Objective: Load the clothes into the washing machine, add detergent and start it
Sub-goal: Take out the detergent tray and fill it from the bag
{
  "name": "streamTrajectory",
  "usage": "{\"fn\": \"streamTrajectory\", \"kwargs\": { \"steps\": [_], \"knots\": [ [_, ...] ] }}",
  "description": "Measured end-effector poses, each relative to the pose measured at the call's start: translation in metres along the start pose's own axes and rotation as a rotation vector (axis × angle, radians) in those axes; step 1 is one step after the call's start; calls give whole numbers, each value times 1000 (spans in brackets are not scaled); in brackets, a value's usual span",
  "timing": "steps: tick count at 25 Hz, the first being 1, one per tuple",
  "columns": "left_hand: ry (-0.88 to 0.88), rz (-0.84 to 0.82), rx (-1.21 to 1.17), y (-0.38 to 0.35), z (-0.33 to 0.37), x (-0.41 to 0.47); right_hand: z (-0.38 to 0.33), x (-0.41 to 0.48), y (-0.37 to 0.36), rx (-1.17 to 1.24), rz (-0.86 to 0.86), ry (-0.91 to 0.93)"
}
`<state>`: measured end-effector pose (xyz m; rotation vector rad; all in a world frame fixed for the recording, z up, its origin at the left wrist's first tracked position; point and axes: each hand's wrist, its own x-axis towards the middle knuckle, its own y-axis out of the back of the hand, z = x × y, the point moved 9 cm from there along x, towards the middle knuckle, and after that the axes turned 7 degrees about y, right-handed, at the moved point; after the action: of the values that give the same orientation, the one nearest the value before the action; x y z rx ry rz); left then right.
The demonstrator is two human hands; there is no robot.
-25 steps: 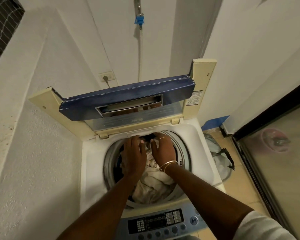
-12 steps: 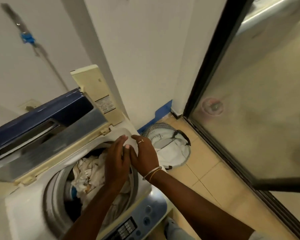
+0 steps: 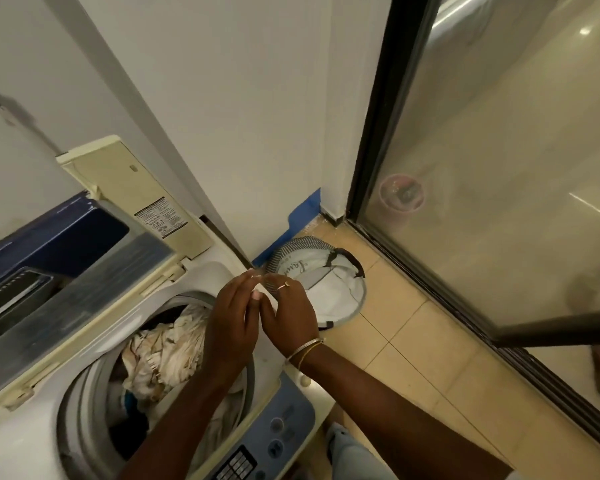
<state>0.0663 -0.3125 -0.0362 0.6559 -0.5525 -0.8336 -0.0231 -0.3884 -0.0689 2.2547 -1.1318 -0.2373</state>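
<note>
The white top-load washing machine (image 3: 21, 441) stands at lower left with its blue lid (image 3: 59, 237) raised. Cream and dark clothes (image 3: 167, 355) fill the drum. My left hand (image 3: 231, 327) and my right hand (image 3: 291, 315) hover together above the drum's right rim, fingertips meeting, fingers loosely extended. I see nothing held between them. The right wrist wears bangles and one finger a ring. The blue control panel (image 3: 281, 427) lies below my forearms. No detergent is in view.
A round striped laundry basket (image 3: 329, 285) with a white lining and a dark handle sits on the tiled floor right of the machine, against the white wall. A dark-framed glass door (image 3: 499, 202) closes off the right side. Blue tape (image 3: 302, 213) marks the wall base.
My hands lifted off the clothes in the drum and moved right to above its rim. The view swung right, bringing the basket, floor and glass door into sight.
</note>
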Motion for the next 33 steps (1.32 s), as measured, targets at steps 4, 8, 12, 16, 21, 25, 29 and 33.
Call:
{"fn": "streamTrajectory", "kwargs": {
  "steps": [4, 8, 12, 16, 21, 25, 29, 33],
  "knots": [
    [89, 82, -12, 37, -23, -11, -34, -1, -19, -7, -46, 75],
    [222, 196, -11, 85, -70, -41, -92, -9, -61, 108, -118, 215],
    [401, 334, 24, 133, -126, -80, -117, -16, -144, 107, -276, 269],
    [602, 393, -35, 149, -191, -114, -132, -20, -204, 99, -342, 214],
    [1231, 357, -738, 118, -274, -131, -83, -10, -276, 462, -379, -588],
    [1321, 478, -1406, 101, -282, -120, -72, -24, -313, 902, -176, -1037],
    [1332, 634, -1642, 89, -291, -114, -75, -24, -320, 983, -156, -1035],
    [1266, 605, -1630, 82, -301, -112, -82, -24, -324, 1038, -146, -982]
  ]
}}
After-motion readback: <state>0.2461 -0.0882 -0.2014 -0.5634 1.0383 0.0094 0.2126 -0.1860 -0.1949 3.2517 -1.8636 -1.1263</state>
